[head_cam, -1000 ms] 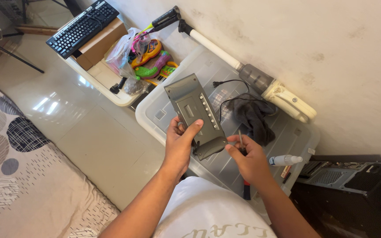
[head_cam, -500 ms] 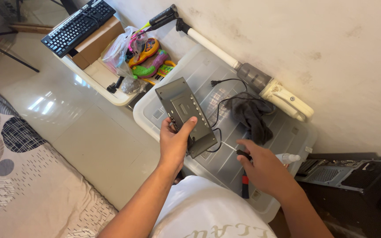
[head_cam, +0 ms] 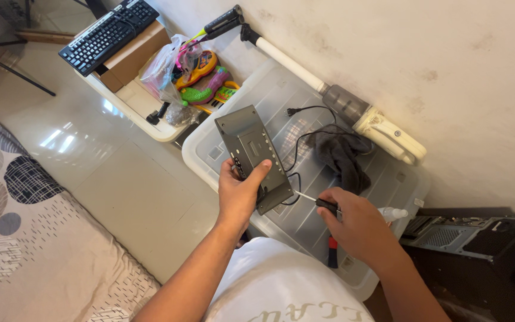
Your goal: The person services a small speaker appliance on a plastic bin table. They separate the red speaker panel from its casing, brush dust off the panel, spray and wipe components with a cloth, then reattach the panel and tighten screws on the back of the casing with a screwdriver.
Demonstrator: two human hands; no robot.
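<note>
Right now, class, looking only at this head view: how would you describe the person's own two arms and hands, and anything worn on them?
Both forearms are bare, with no sleeves reaching them. The left hand and right hand wear no gloves, and no rings, watch or bracelet show. The only clothing in view is a white shirt with pale lettering across it.

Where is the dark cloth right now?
In the head view, the dark cloth lies on the clear storage bin lid, right of the grey metal panel and just below the handheld vacuum, with a black cord looping beside it.
</note>
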